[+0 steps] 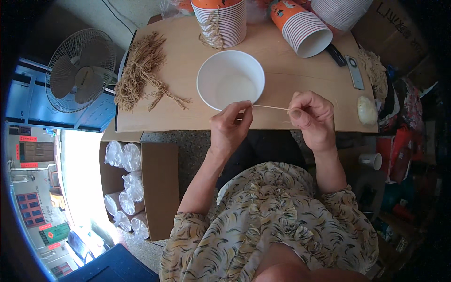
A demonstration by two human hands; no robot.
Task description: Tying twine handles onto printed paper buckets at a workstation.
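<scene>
A thin tan cord [271, 107] runs taut between my two hands, just in front of a white paper bucket [230, 62]. The fingers of my left hand [230, 126] pinch one end near the bucket's front rim. On the other side, my right hand [315, 120] grips the cord between thumb and curled fingers, so its far end is hidden. The bucket stands upright on the brown tabletop [188, 123], its inside facing up toward me. At the left lies a heap of similar tan cords [141, 70], with a few strands trailing toward the bucket.
Behind stands a stack of orange-and-white buckets [230, 26] with cords hanging on it. Another stack [300, 30] lies tipped, near a black-handled object [335, 55] and a phone [354, 73]. A fan [84, 70] is at left; below, a carton [160, 188] holds plastic-wrapped stacks.
</scene>
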